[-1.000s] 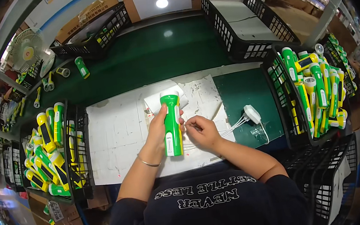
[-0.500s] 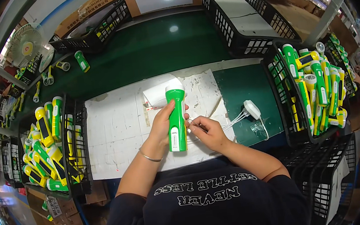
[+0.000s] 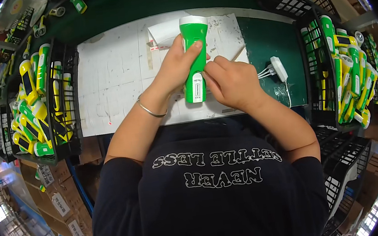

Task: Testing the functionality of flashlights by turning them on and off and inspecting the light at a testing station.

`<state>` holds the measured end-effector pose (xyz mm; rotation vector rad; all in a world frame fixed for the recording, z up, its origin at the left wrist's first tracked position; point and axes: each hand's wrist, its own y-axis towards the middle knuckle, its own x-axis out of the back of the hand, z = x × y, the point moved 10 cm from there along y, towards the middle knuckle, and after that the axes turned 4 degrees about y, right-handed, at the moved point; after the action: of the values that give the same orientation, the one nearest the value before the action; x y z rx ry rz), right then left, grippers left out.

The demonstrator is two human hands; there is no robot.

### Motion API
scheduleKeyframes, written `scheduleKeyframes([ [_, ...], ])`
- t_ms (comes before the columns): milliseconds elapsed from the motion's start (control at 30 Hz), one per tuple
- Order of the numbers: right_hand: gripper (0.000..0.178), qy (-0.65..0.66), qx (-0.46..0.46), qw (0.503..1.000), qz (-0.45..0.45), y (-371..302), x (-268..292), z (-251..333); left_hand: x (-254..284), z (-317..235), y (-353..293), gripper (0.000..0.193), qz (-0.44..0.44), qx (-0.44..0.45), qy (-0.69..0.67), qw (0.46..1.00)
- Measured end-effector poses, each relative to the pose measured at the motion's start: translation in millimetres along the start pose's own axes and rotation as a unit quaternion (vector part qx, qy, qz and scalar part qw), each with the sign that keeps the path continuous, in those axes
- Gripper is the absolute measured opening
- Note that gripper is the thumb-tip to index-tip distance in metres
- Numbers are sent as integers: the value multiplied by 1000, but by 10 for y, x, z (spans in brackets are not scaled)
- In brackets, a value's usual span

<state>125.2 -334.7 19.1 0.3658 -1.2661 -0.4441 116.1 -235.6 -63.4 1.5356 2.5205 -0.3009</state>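
Note:
A green flashlight (image 3: 198,60) with a white head ring and a white label stands nearly upright in the picture, head away from me. My left hand (image 3: 177,67) is wrapped round its middle, the thumb lying across the green body. Against the flashlight's right side is my right hand (image 3: 236,81), its fingers curled and pinched together. Whatever sits between those fingertips is hidden. White cables (image 3: 265,71) run from behind the right hand to a white charger block (image 3: 278,68) on the green table.
A worn white board (image 3: 114,80) lies under my hands, with a folded white card (image 3: 163,31) on it. Black crates of green and yellow flashlights stand left (image 3: 73,75) and right (image 3: 306,62). Another black crate (image 3: 288,3) is at the far right; loose flashlights (image 3: 78,3) lie far left.
My view has tilted down toward my body, so the bench sits higher in the picture. My right hand has turned and come closer against the flashlight's side; the left keeps its hold.

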Motion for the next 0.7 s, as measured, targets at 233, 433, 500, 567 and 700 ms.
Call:
scheduleKeyframes([
  [233,12,115,118,981,99,-238,-42,408,203,135,-112,42,-59,55,-61,995],
  [433,27,188,76,977,63,-280,-60,408,310,82,-37,40,-71,26,-165,983],
  [500,38,277,-184,942,44,-154,-265,-147,190,191,-34,34,-34,70,-223,972],
  [567,41,494,-303,814,37,-154,-685,-531,92,298,0,28,-4,102,-237,966],
  [700,40,520,-311,796,-2,-16,-644,-618,23,519,-101,23,30,228,-368,901],
])
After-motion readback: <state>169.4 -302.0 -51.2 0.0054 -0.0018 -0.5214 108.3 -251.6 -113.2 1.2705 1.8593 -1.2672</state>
